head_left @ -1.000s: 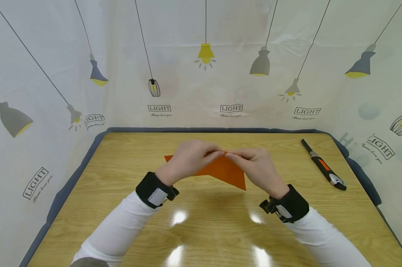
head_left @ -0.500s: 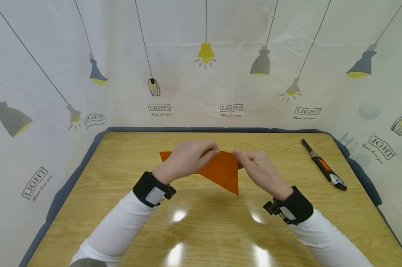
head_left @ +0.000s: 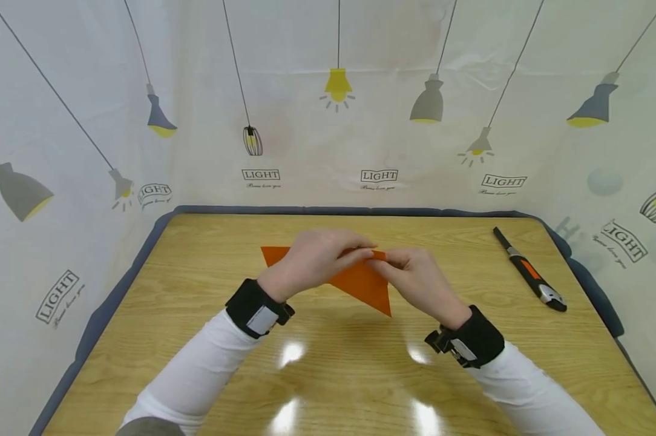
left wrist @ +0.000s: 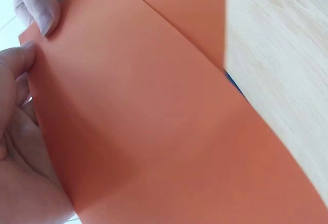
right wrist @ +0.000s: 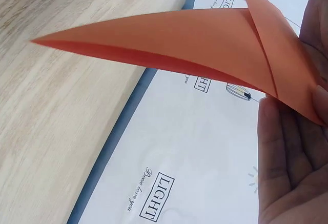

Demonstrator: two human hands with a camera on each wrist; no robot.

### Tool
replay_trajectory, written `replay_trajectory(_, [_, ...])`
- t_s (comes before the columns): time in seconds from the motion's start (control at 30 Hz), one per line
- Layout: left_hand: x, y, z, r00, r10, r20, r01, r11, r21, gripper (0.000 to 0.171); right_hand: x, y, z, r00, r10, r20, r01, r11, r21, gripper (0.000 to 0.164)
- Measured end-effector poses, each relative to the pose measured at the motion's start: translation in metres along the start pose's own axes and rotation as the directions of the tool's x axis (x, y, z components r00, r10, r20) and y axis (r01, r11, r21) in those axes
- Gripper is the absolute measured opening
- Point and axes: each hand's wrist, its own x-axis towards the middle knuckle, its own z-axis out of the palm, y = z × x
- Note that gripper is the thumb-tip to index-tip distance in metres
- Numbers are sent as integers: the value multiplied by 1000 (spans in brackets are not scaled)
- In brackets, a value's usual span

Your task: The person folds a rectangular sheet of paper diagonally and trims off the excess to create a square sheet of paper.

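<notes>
A folded sheet of orange paper (head_left: pixel 363 284) is held up over the table, its pointed lower right corner hanging down. My left hand (head_left: pixel 318 260) pinches its top edge, thumb in front. Close beside it, my right hand (head_left: pixel 419 280) pinches the same edge near the right corner. The left wrist view shows the paper's broad face (left wrist: pixel 148 111) with a crossing flap line at the top, and thumbs at its left edge. From the right wrist, the paper (right wrist: pixel 179 39) shows separate layers, tapering to a long point, with a flap lying across it by the fingers.
A black and orange utility knife (head_left: pixel 529 272) lies on the right side of the wooden table (head_left: pixel 350 375). Dark blue edging (head_left: pixel 328 211) runs along the table's far side, and a white curtain (head_left: pixel 306 36) printed with lamps stands behind it.
My right hand slid right along the paper's top edge, then came back left beside my left fingers. The paper shifted slightly left and its right part swung a little.
</notes>
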Motion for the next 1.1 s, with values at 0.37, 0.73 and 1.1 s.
replay_trajectory(0.37, [-3,-4,-11,988,-44,149,59,993,-98,31,-2,-3,-2,1000,4,-5,-4,1000,-8,19])
replay_trajectory(0.73, [-3,1,-14,991,12,136,-1,997,-76,32,-2,-7,-1,998,-25,-56,34,986,166,31])
replay_trajectory(1.1, [0,-2,-9,978,1,209,34,985,-167,29,-5,-4,0,992,-83,-95,91,992,89,23])
